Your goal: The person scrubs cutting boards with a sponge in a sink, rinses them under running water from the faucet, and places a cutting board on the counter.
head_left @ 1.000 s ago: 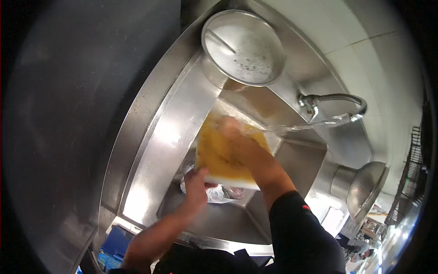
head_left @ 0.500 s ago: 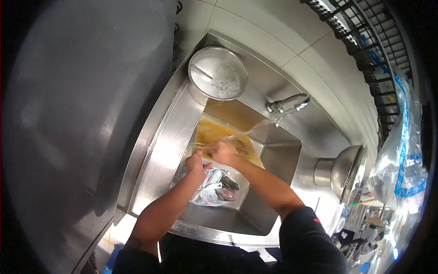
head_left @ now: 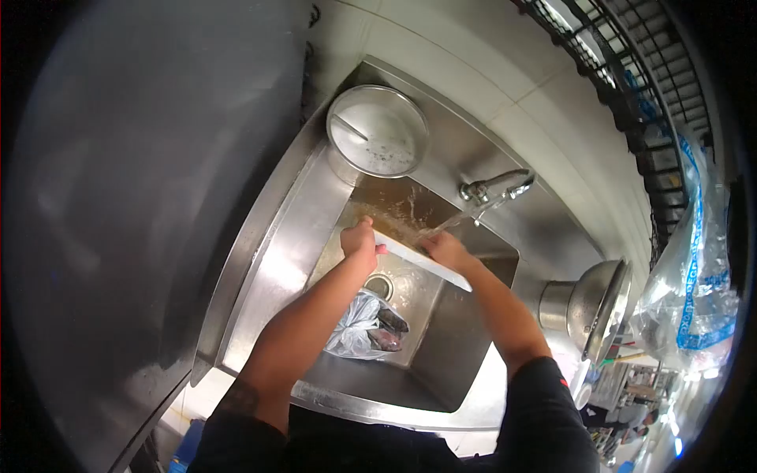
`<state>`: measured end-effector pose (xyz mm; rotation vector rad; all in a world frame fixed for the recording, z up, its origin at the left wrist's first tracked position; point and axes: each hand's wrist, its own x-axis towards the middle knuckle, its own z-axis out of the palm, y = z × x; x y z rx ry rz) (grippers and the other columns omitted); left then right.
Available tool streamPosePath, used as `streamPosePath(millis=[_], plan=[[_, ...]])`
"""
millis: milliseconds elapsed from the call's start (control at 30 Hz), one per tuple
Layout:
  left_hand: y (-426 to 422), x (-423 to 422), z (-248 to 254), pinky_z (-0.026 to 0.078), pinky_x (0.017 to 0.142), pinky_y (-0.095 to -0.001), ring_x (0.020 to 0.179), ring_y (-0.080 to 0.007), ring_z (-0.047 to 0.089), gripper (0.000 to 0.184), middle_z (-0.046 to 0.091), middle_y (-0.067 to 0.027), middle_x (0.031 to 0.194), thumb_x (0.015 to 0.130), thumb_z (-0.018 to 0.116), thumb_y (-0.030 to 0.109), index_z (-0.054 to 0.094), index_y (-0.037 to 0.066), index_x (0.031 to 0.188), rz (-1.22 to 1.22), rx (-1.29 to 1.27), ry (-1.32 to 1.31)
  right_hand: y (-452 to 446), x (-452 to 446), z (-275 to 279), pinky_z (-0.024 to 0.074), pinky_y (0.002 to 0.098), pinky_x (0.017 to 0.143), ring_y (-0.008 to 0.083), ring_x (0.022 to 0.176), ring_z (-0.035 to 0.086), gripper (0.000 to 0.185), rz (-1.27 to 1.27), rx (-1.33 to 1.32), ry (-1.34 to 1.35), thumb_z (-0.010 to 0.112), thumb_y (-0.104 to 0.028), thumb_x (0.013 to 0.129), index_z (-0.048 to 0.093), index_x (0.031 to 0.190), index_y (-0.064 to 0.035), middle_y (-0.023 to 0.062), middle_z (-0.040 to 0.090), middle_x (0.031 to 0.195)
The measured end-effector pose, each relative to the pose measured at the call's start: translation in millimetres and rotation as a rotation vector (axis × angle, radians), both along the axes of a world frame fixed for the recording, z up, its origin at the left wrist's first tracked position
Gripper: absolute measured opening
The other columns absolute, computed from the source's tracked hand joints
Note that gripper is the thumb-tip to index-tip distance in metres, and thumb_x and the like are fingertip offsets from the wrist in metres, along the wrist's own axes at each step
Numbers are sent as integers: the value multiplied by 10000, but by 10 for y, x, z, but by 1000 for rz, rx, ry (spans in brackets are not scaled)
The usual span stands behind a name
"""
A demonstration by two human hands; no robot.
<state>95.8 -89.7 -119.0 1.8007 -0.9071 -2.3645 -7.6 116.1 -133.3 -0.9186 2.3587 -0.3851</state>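
Steel sink [head_left: 473,339] fills the middle of my feed, smooth dark panel [head_left: 158,197] to its left, pale tiled wall [head_left: 473,47] behind it. Hands first, left to right. Left hand [head_left: 359,241] is inside the sink's outline, fingers curled round the left end of a white board [head_left: 416,257], thumb out on the near side; I read it as a firm pinch. Board is over the sink floor, tilted up steeply, thin edge toward me, broad face turned to the sink's back. That long edge runs left to right, right end slanting nearer the person. From the left fingers the board lies rightward; from the right hand [head_left: 446,251], on the near side. Right hand is closer to the tap. Right fingers bend behind the edge, tips hidden; can't tell if they grip or just press.

Materials, same order. Crinkly pale plastic bag [head_left: 351,335] on the sink floor, dark fish-like lumps [head_left: 390,331] at its right side. Round steel pot [head_left: 347,165] at the sink's back-left, suds and a thin rod [head_left: 351,128] inside. Round drain [head_left: 380,285] by the bag. Curved chrome tap [head_left: 505,181] on the sink's back ledge, clear water [head_left: 449,225] running. Right of the sink: rounded steel bowl [head_left: 611,315], black wire rack [head_left: 658,39], shiny blue-printed plastic [head_left: 686,292].
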Motion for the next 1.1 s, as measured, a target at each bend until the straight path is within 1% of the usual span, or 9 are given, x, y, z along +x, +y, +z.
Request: streamPosePath(millis=[133,300,367,500,567,700,800,933,1100], plan=[[-21,-108,66,536,375,-356,634,-294,634,357,624,-192,978,836,646,264,596,-52,995,7,-25,-6,104,-154,-257,453,391,954,341,1060,606,350,219,-73,275,446,-268,924,689,1077,-67,218,644,1104],[-65,-62,109,540,378,-364,633,-302,627,351,615,-198,998,820,656,271,614,-48,960,9,-73,-34,-1200,-4,-97,480,414,840,373,967,624,254,-17,-386,-307,509,-171,874,688,965,-15,214,668,1003],[-46,-30,2,541,382,-358,654,-306,632,370,621,-197,1002,818,660,278,620,-55,974,32,-72,-2,-462,-189,-296,489,400,807,302,926,650,285,461,-147,314,446,-165,940,691,996,-32,145,691,1022],[-72,36,124,549,408,-366,644,-314,636,382,631,-200,1007,812,663,284,630,-58,979,-55,-24,-109,290,-196,-639,470,407,862,302,984,632,258,-14,-6,5,467,-120,901,703,951,-28,161,677,1055],[-33,55,153,546,417,-370,639,-314,641,390,638,-208,986,811,663,287,629,-61,982,-62,-10,-150,-205,-199,-750,462,376,860,273,941,632,233,292,156,170,493,-79,867,693,969,-17,160,680,992],[-62,70,24,547,420,-373,678,-312,651,381,648,-194,968,824,650,285,632,-57,992,-93,-38,-88,-1034,134,-124,448,414,893,408,995,585,300,-255,-224,-291,493,-219,921,668,1003,11,213,659,1040],[-52,113,-19,553,429,-371,742,-302,649,387,635,-193,1008,828,648,279,617,-59,1012,10,-13,-38,49,-143,-597,443,421,923,356,1028,590,332,-69,-189,-144,518,-279,928,669,1026,0,156,671,1066],[-1,241,-22,555,437,-366,774,-311,632,411,603,-180,1039,824,650,271,580,-66,1049,-53,6,-10,795,-454,-1268,452,399,961,312,1103,595,390,414,747,118,520,-326,900,658,1142,-53,194,621,1190],[3,230,-45,553,431,-363,748,-305,621,387,595,-167,995,819,646,259,571,-57,1029,-42,-46,-91,-941,-394,-1918,486,391,771,268,919,629,372,31,178,28,605,-300,826,659,1074,-27,164,661,995]])
